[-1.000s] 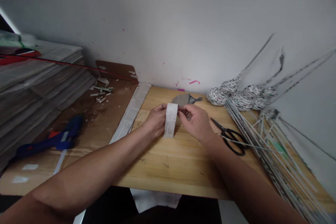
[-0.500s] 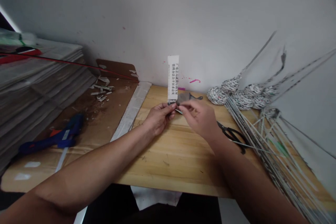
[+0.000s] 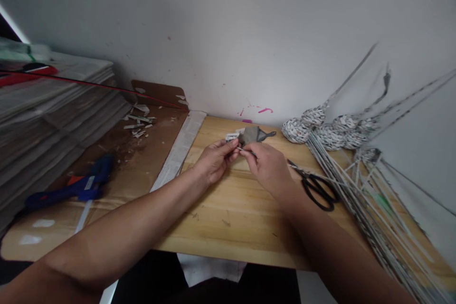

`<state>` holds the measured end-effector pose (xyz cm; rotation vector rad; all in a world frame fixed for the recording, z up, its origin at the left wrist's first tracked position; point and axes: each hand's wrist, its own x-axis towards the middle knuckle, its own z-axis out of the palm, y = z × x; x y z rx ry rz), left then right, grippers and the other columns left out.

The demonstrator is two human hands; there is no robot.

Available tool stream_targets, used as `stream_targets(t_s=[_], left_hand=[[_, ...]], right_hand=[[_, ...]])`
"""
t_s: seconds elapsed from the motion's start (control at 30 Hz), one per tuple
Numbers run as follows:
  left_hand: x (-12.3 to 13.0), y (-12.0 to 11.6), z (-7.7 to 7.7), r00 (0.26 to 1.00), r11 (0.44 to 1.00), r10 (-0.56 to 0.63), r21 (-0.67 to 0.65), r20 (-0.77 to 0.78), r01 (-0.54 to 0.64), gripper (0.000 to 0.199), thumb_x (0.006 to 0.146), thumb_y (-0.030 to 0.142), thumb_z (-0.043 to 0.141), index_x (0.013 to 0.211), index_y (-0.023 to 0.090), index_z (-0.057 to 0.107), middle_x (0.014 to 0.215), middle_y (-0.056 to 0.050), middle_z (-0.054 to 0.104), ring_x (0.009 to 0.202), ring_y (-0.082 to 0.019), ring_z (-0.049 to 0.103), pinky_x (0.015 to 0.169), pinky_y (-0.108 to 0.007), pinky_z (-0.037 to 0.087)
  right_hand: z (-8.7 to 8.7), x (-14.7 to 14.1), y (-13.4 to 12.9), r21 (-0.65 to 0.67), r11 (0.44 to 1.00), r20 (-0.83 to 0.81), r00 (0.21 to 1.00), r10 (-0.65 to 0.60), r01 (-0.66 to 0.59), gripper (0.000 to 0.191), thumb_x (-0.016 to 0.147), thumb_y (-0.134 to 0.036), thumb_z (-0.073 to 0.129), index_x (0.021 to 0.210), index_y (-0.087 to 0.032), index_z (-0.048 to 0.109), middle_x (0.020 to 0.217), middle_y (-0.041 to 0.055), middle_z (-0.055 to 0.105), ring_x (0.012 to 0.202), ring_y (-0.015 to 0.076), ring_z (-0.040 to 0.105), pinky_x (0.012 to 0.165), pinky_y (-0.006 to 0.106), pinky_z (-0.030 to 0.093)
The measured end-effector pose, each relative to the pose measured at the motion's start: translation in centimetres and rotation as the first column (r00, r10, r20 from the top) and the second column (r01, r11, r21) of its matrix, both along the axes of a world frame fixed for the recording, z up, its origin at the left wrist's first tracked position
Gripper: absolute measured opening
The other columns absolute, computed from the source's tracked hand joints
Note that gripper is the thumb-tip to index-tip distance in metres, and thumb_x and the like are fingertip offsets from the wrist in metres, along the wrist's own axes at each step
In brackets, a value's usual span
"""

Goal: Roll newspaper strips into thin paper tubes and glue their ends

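My left hand (image 3: 216,156) is closed, its thumb and fingers pinching a strip of printed newspaper (image 3: 232,137). Only a short end of the strip shows beyond the fingertips. My right hand (image 3: 269,164) is closed just to the right, fingers curled round a thin, rolled paper stick (image 3: 245,150) whose tip reaches the left fingertips. Most of the stick is hidden by the right hand. Behind the hands lies a grey, flat thing (image 3: 250,134) with a dark, narrow tail; its kind is unclear. Black-handled scissors (image 3: 317,189) rest beside my right forearm.
Long paper sticks (image 3: 351,209) lie along the right side of the wooden table (image 3: 228,228). Woven paper balls (image 3: 295,130) stand against the wall. At left are a blue glue gun (image 3: 90,183), paper scraps (image 3: 138,123) on cardboard and a newspaper stack (image 3: 60,99).
The newspaper strip, upright above my left hand before, now shows only a short, low end. My right hand has shifted slightly down, and more of the scissors shows.
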<state>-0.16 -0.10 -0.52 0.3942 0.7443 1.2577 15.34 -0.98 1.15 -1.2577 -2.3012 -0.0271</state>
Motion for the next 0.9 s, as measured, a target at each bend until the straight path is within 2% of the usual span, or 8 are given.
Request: stream_targets(t_s=[0.13,0.27,0.37,0.57,0.67,0.77,0.9], left_hand=[[-0.07,0.08,0.2,1.0,1.0,0.013,-0.027,0.001,-0.013,0.01,0.08,0.006,0.067,0.071,0.009,0.066,0.067,-0.002,0.067,0.058,-0.005,0.06,0.058,-0.012,0.051],[-0.21,0.17,0.26,1.0,1.0,0.015,-0.022,-0.004,-0.015,0.012,0.084,0.007,0.063,0.073,0.009,0.066,0.069,-0.004,0.068,0.056,-0.005,0.06,0.057,-0.013,0.052],[-0.28,0.17,0.27,1.0,1.0,0.013,-0.016,-0.008,-0.013,0.012,0.085,0.006,0.062,0.073,0.009,0.065,0.068,-0.004,0.068,0.054,-0.005,0.06,0.055,-0.013,0.052],[-0.26,0.27,0.35,1.0,1.0,0.013,-0.016,-0.003,-0.013,0.012,0.084,0.003,0.061,0.075,0.008,0.065,0.066,-0.003,0.067,0.053,-0.005,0.061,0.054,-0.012,0.053],[-0.26,0.34,0.18,1.0,1.0,0.018,-0.009,0.007,-0.018,0.01,0.083,0.002,0.062,0.075,0.007,0.066,0.065,-0.003,0.067,0.054,-0.005,0.062,0.055,-0.012,0.054],[-0.27,0.32,-0.05,1.0,1.0,0.007,-0.001,0.013,-0.007,0.007,0.083,0.005,0.064,0.076,0.007,0.065,0.069,-0.005,0.068,0.053,-0.005,0.062,0.056,-0.013,0.055],[-0.27,0.27,-0.22,1.0,1.0,-0.004,-0.001,0.02,0.004,0.004,0.085,0.007,0.062,0.082,0.007,0.066,0.078,-0.008,0.071,0.058,-0.007,0.065,0.057,-0.015,0.057]], right_hand=[[0.21,-0.08,-0.07,-0.033,0.999,-0.003,1.0,0.012,-0.013,0.023,0.097,-0.028,0.045,0.093,-0.019,0.066,0.086,0.0077,0.071,0.078,0.0213,0.063,0.07,0.03,0.04],[0.45,0.02,-0.13,0.001,0.999,-0.07,0.997,0.042,-0.042,0.016,0.095,-0.026,0.049,0.099,-0.02,0.063,0.095,0.0073,0.07,0.086,0.0214,0.063,0.074,0.03,0.041],[0.49,0.09,-0.16,0.016,1.0,-0.04,0.999,0.019,-0.019,0.012,0.093,-0.026,0.052,0.094,-0.02,0.063,0.09,0.0064,0.069,0.083,0.0213,0.062,0.071,0.03,0.04],[0.53,-0.02,-0.29,-0.017,0.999,0.038,0.999,-0.029,0.03,0.023,0.097,-0.028,0.044,0.091,-0.019,0.064,0.08,0.0061,0.068,0.073,0.0207,0.061,0.065,0.03,0.037],[0.62,-0.01,-0.37,-0.028,1.0,0.02,1.0,-0.006,0.007,0.017,0.095,-0.028,0.049,0.097,-0.018,0.063,0.087,0.0064,0.069,0.077,0.0205,0.062,0.065,0.029,0.038],[0.56,0.14,-0.34,-0.021,1.0,0.018,1.0,0.012,-0.012,0.014,0.094,-0.028,0.052,0.097,-0.019,0.062,0.091,0.0066,0.068,0.08,0.0206,0.062,0.067,0.029,0.038],[0.24,0.24,-0.07,-0.023,1.0,0.057,0.998,0.001,0.0,0.02,0.096,-0.027,0.045,0.091,-0.018,0.063,0.084,0.0063,0.068,0.074,0.0201,0.061,0.066,0.03,0.038]])
